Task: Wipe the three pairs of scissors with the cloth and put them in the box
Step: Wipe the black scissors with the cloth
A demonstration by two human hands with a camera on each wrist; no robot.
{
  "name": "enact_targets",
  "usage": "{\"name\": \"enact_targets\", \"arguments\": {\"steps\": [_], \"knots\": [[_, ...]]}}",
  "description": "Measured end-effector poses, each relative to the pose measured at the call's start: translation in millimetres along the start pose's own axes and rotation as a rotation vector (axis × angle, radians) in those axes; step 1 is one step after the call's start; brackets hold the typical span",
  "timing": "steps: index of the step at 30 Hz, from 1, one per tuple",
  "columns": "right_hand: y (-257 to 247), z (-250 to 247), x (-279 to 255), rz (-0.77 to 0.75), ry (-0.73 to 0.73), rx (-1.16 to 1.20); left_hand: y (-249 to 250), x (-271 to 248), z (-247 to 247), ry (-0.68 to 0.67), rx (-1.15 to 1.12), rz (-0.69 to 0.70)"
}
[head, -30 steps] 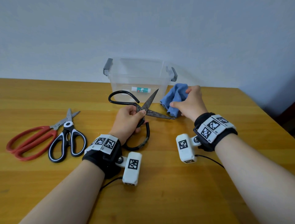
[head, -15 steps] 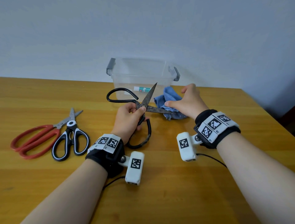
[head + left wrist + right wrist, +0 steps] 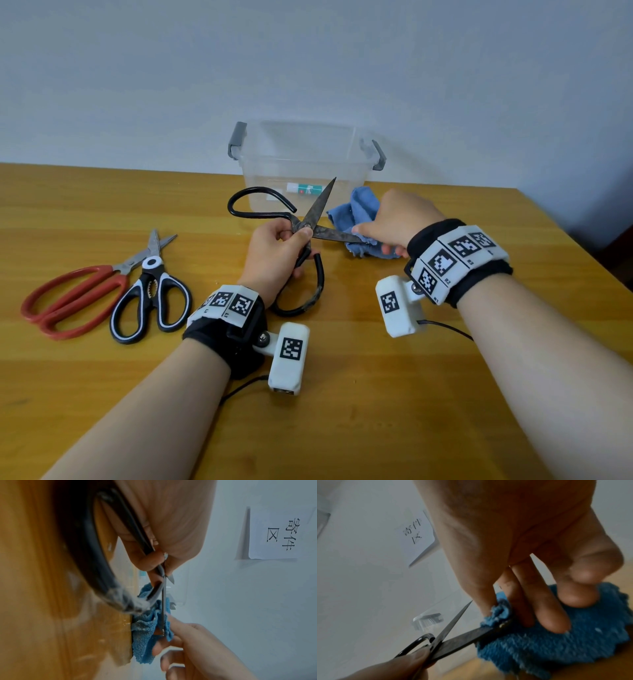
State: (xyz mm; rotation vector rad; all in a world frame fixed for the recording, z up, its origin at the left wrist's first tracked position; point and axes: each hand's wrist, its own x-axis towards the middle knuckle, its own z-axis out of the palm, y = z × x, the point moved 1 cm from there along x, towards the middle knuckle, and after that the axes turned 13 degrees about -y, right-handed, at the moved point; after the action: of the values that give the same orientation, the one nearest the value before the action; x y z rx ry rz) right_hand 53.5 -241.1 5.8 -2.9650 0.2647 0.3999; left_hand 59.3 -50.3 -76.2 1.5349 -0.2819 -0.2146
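My left hand (image 3: 281, 250) grips the black iron scissors (image 3: 310, 222) at the pivot, blades spread apart, above the wooden table (image 3: 342, 411). One blade points up toward the clear box (image 3: 305, 164); the other runs right into the blue cloth (image 3: 356, 212). My right hand (image 3: 394, 222) pinches the cloth around that blade's tip, as the right wrist view shows with the cloth (image 3: 539, 649) folded over the blade (image 3: 467, 638). In the left wrist view the blade (image 3: 163, 601) passes into the cloth (image 3: 147, 635). Red-handled scissors (image 3: 75, 298) and black-and-white scissors (image 3: 150, 291) lie at the left.
The clear box has grey handle clips (image 3: 238, 140) and stands at the table's far edge against a pale wall. A paper sign (image 3: 278, 531) hangs on the wall. The table's right edge (image 3: 582, 246) runs close to my right wrist.
My right hand brought the cloth left onto the lower blade and now wraps its tip. The left hand lifted the black scissors slightly and kept its hold.
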Motion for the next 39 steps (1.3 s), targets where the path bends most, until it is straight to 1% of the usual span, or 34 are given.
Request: {"name": "enact_targets", "arguments": {"steps": [1, 3, 6, 7, 11, 14, 15, 16, 18, 19, 21, 23, 26, 28, 32, 34, 35, 39], "knots": [[-1.5, 0.7, 0.4, 0.001, 0.0, 0.002, 0.2, -0.3, 0.2, -0.004, 0.002, 0.0], [-2.5, -0.4, 4.0, -0.02, 0.093, 0.09, 0.3, -0.5, 0.3, -0.002, 0.003, 0.003], [-0.9, -3.7, 7.6, -0.16, 0.298, 0.33, -0.2, 0.4, -0.2, 0.005, -0.004, 0.004], [0.7, -5.5, 7.7, -0.203, 0.342, 0.408, -0.5, 0.8, -0.3, 0.002, -0.004, 0.003], [1.5, -13.4, 1.1, -0.311, 0.418, 0.76, -1.7, 1.9, -0.9, -0.006, -0.01, -0.007], [-1.5, -18.4, -4.6, -0.34, 0.448, 1.095, -2.7, 2.5, -0.6, 0.0, 0.0, -0.008], [-1.9, -19.6, -5.4, -0.344, 0.471, 1.177, -3.0, 2.6, -0.5, 0.002, 0.002, -0.008], [-1.1, -21.1, -5.2, -0.341, 0.522, 1.2, -3.2, 3.0, -0.8, 0.001, 0.003, -0.006], [4.3, -23.7, -4.4, -0.31, 0.657, 1.068, -3.6, 3.0, -1.2, 0.001, 0.004, -0.006], [6.8, -25.1, -4.4, -0.306, 0.698, 0.981, -3.1, 3.2, -1.3, 0.002, 0.004, -0.005], [7.5, -26.4, -8.5, -0.332, 0.697, 0.832, -2.5, 2.9, -1.2, 0.004, 0.005, -0.009], [4.6, -24.5, -12.9, -0.377, 0.618, 0.705, -2.4, 2.6, -1.2, 0.004, 0.002, -0.01], [-6.5, -15.5, -20.2, -0.423, 0.402, 0.553, -2.4, 2.0, -1.5, 0.003, -0.005, 0.0], [-14.5, -8.7, -22.2, -0.444, 0.283, 0.456, -2.3, 2.1, -1.3, 0.001, 0.003, 0.013], [-32.1, 5.9, -19.7, -0.506, 0.136, 0.182, -3.3, 3.1, -1.8, 0.005, 0.042, 0.01], [-37.5, 16.3, -16.3, -0.503, 0.08, 0.111, -4.3, 3.7, -1.8, 0.006, 0.046, -0.001], [-38.5, 19.5, -16.1, -0.49, 0.074, 0.113, -4.2, 3.6, -1.5, 0.004, 0.05, -0.003], [-36.9, 20.5, -13.8, -0.444, 0.142, 0.262, -3.6, 2.8, -2.0, -0.013, 0.068, 0.0]]}}
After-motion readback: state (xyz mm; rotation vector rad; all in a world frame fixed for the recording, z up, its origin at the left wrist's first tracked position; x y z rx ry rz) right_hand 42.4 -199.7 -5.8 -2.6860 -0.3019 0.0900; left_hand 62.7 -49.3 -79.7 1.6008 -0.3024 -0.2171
